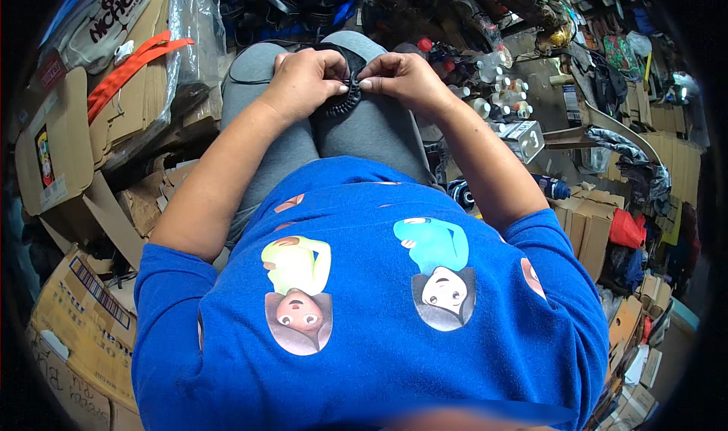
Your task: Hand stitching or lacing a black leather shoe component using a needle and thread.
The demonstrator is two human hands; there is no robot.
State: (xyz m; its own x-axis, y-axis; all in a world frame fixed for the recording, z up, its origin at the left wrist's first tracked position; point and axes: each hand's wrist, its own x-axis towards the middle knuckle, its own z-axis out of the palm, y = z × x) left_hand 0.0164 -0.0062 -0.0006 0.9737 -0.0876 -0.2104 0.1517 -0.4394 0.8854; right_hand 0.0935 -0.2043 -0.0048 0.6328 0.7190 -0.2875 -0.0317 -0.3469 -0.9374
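Observation:
Above my lap, both hands work on a small black piece with a ridged, braided-looking edge [341, 106]; its exact kind I cannot make out. My left hand [303, 82] pinches its left side between thumb and curled fingers. On the opposite side, the thumb and forefinger of my right hand [403, 78] press together at its upper part, close to the left fingertips. A thin black cord [254, 81] runs across my left thigh near the left hand. Grey trousers [349, 139] lie beneath the piece.
Cardboard boxes [57, 143] and an orange strap [125, 75] crowd my left side. Black items [273, 10] are heaped beyond my knees. To the right stand several plastic bottles [508, 97], a pale square container [522, 141] and a curved chair-like frame [626, 131].

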